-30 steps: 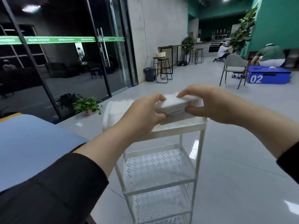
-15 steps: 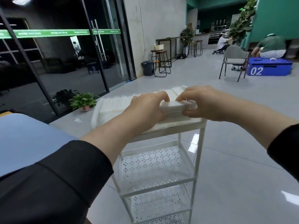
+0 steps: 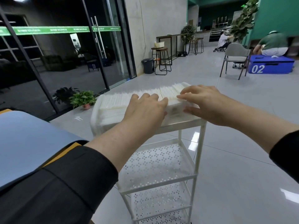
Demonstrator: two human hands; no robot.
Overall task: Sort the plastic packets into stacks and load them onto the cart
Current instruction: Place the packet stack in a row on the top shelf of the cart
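Both spread flat, left hand (image 3: 145, 109) and right hand (image 3: 203, 102), atop white plastic packets (image 3: 113, 104) filling the cart (image 3: 181, 125) top shelf. Glossy grey tiled floor (image 3: 242, 120), glass doors (image 3: 97, 46), blue table (image 3: 29, 139) nearby.

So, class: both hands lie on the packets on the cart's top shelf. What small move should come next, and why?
Probably lift both hands away. The left hand and right hand lie flat on the packets, which already rest in a row on the cart, so this stack looks placed.
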